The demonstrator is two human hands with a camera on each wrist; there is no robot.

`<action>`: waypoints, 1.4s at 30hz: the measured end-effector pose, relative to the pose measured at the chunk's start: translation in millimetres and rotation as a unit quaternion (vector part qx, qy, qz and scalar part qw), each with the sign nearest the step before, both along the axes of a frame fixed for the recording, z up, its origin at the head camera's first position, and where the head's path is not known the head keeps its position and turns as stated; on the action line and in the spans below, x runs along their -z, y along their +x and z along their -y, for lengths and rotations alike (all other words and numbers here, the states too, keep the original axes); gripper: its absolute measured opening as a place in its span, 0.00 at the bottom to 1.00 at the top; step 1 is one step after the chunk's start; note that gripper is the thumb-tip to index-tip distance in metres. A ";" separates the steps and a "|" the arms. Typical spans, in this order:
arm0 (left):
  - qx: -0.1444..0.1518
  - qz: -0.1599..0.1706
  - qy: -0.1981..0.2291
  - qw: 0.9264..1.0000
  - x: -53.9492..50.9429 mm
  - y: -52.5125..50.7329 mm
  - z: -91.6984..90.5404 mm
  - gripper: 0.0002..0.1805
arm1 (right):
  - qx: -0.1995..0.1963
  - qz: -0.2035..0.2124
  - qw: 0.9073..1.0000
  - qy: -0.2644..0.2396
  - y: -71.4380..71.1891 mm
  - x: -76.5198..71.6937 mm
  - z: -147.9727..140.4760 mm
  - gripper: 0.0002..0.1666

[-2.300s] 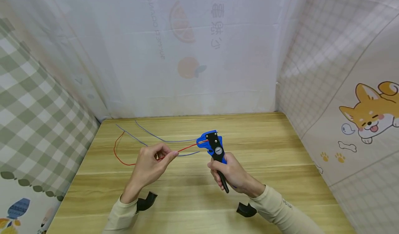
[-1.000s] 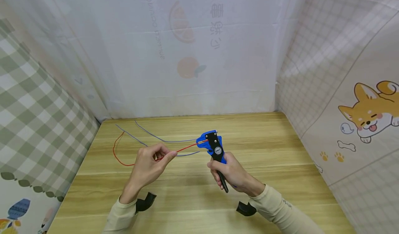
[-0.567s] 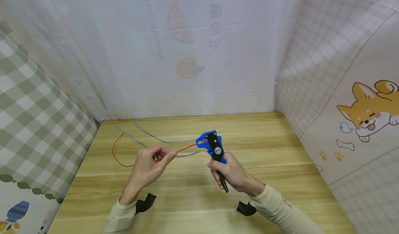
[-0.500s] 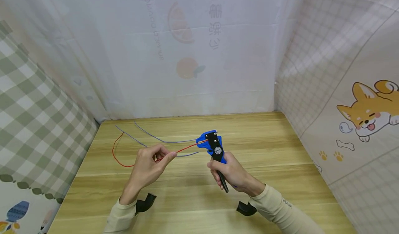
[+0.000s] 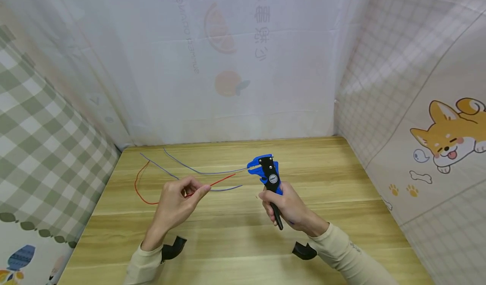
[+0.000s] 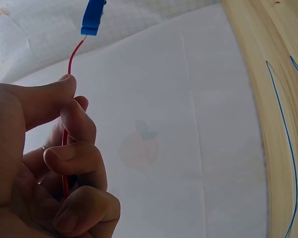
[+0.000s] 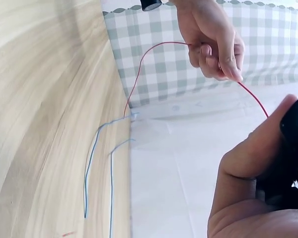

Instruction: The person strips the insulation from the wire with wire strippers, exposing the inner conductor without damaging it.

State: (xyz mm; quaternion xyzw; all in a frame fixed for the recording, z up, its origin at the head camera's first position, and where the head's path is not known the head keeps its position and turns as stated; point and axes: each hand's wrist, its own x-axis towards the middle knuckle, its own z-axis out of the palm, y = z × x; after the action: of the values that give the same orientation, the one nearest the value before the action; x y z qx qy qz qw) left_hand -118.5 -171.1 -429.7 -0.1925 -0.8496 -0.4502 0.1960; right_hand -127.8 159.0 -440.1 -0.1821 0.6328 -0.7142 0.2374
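1. red wire: pinched in left hand, tail reaching toward far left corner of table.
2. wire stripper: right hand wrapped round handles.
3. blue wires: two, toward same corner.

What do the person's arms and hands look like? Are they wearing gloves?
No gloves: the left hand and right hand are bare. The left sleeve and right sleeve are long and cream-coloured, ending at the wrists. The right one has a small grey marking, too small to read. A bent black piece sticks out by each wrist.
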 end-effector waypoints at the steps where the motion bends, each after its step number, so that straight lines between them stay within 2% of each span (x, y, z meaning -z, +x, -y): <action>1: 0.001 0.003 0.000 1.000 0.1 0.0 -0.1 0.13 | 0.001 -0.002 1.000 0.000 -0.5 -0.1 -1.2 0.14; 12: 0.027 0.050 0.008 0.998 12.7 0.3 -5.7 0.10 | 0.020 -0.004 1.000 -0.013 -8.8 -1.7 -15.7 0.13; 21: 0.034 0.110 -0.005 0.993 30.1 0.1 -8.7 0.06 | 0.005 -0.012 0.999 -0.036 -16.3 0.1 -27.9 0.07; 29: 0.063 0.119 -0.016 0.991 47.1 -3.1 -12.4 0.03 | -0.022 -0.037 0.997 -0.066 -22.1 2.6 -34.2 0.10; 42: 0.071 0.172 -0.002 0.982 66.1 -6.7 -15.9 0.04 | -0.009 -0.044 0.997 -0.070 -26.3 4.5 -43.6 0.11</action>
State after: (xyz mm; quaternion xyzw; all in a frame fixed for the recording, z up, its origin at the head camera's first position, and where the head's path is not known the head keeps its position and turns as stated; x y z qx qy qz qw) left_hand -125.2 -155.2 -495.9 -0.1726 -0.8557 -0.4876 0.0137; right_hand -154.1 202.6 -444.6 -0.2356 0.5894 -0.7456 0.2027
